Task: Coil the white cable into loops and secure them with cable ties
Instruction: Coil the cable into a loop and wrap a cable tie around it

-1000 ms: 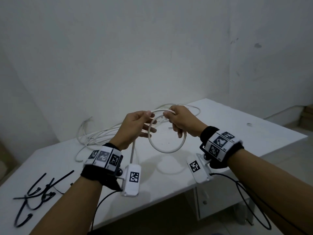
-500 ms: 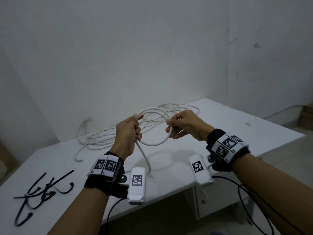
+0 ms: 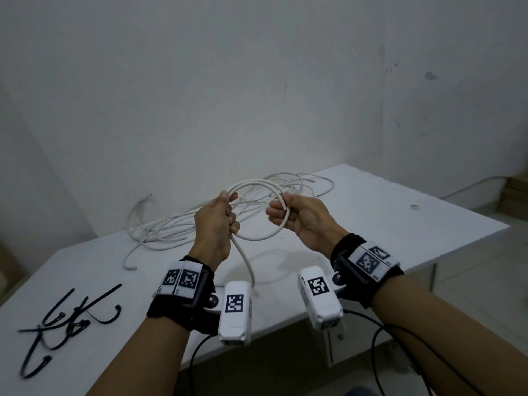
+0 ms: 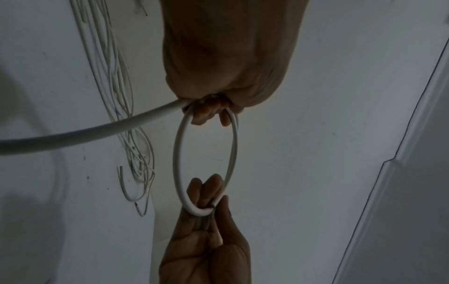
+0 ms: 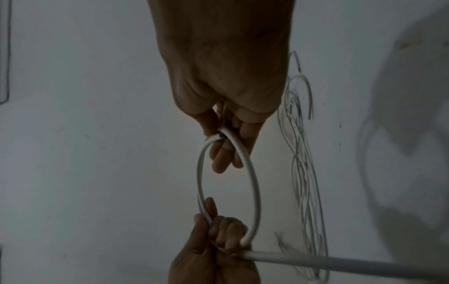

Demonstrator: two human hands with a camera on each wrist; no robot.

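Note:
I hold a loop of white cable (image 3: pixel 258 238) in the air above the white table (image 3: pixel 385 224). My left hand (image 3: pixel 220 221) grips the loop's left side in a fist, and a strand (image 3: pixel 245 261) trails from it down to the table. My right hand (image 3: pixel 288 215) pinches the loop's right side, where the cable's cut end (image 3: pixel 283 202) sticks out above the fingers. The left wrist view shows the loop (image 4: pixel 181 163) as a narrow oval between both hands. In the right wrist view the loop (image 5: pixel 253 184) runs from my right fingers (image 5: pixel 226 159) to the left fist.
A loose tangle of white cable (image 3: pixel 177 227) lies on the table behind my hands, against the wall. Several black cable ties (image 3: pixel 68 321) lie at the table's near left. The table's front edge runs just under my wrists.
Both hands have drawn slightly apart and the loop has widened between them. My right hand has turned palm-up and now pinches the loop near the cable's end.

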